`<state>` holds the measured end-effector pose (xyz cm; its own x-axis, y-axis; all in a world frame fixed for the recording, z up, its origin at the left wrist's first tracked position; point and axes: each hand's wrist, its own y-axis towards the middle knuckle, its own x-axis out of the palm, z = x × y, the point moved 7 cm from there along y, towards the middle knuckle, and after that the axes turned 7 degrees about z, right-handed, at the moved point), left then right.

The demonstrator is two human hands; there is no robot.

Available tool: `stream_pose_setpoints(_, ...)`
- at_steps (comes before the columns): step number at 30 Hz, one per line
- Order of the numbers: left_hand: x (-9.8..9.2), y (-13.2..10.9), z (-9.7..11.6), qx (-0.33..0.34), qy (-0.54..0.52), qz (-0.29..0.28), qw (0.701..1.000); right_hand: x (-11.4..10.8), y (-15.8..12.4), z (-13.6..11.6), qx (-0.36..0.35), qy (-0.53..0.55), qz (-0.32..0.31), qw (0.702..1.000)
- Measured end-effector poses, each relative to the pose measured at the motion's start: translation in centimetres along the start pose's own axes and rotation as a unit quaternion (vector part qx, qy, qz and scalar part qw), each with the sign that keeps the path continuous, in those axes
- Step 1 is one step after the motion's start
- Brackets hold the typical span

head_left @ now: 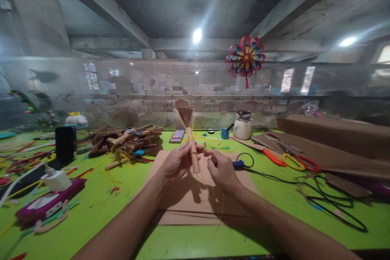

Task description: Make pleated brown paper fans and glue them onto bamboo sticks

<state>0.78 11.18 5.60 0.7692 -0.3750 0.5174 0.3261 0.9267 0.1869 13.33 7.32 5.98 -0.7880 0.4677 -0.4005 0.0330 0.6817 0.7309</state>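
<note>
A small brown paper broom (192, 162) stands tilted over the cardboard, its fringed end up and its rolled handle down. My left hand (178, 161) is closed round the handle. A thin yellow string (222, 207) hangs below my right hand (222, 170), whose fingers are curled together just right of the handle. The string's upper part is hidden by those fingers. Yellow binding shows round the handle near my left fingers. Beneath both hands lie flat sheets of brown cardboard (183, 216).
On the left are a pile of brown paper brooms (134, 146), a phone (65, 145) and a purple power strip (51, 203). To the right lie scissors (300, 162), an orange-handled knife (274, 157), a black cable (283, 180) and brown paper (335, 142). A white jar (243, 126) stands behind.
</note>
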Motion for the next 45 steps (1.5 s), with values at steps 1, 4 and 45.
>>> stream_pose_setpoints(1, 0.0, -0.1, 0.1, 0.002, -0.001, 0.005, 1.000, 0.2, -0.1, 0.1, 0.003, -0.002, -0.007, 1.000)
stream_pose_setpoints(4, 0.1, -0.2, 0.2, 0.002, -0.003, 0.021, 1.000, 0.9, -0.2, 0.7, 0.017, -0.012, -0.029, 0.999)
stream_pose_setpoints(45, 0.8, -0.2, -1.5, -0.004, -0.012, 0.028, 1.000, 3.7, -4.1, -3.7, -0.061, -0.030, -0.220, 0.973)
